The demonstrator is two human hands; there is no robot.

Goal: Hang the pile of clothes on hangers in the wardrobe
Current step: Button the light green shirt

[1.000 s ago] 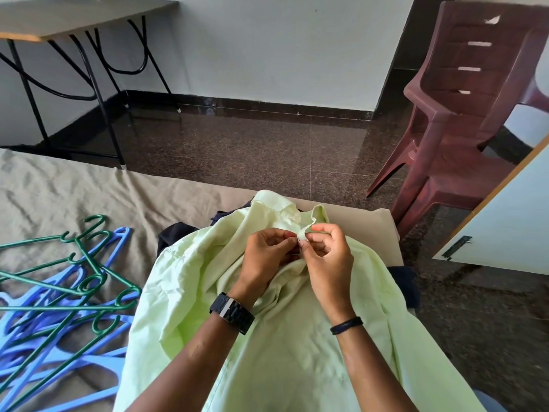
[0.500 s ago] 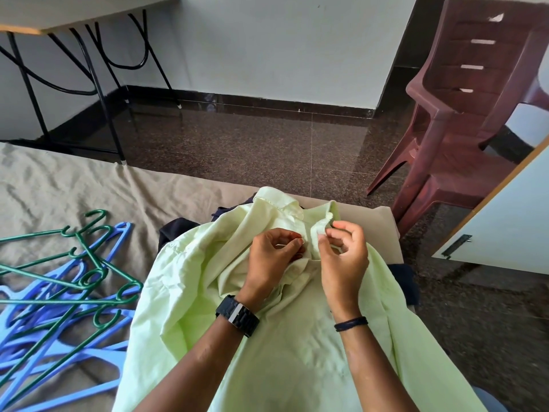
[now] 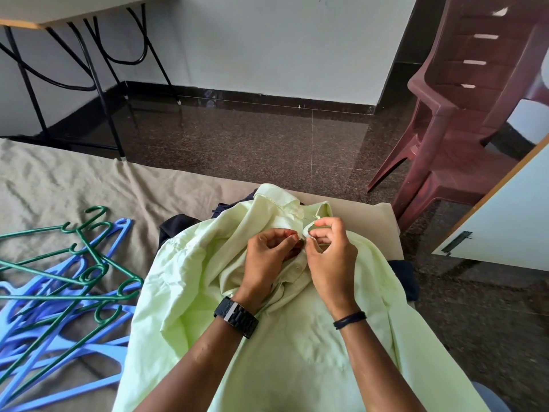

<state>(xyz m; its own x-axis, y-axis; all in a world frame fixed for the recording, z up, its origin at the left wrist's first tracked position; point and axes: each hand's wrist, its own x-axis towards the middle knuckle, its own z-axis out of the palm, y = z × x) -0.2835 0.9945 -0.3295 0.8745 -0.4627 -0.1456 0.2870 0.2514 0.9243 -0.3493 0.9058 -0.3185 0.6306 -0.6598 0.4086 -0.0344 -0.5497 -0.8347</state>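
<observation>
While collar points away, shirt lengthwise, both hands pinching

We see the shirt on the bed, hangers to its left, the chair behind right.

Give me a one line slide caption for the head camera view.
Both hands, left and right, pinch a pale green shirt at its collar, hangers piled alongside.
</observation>
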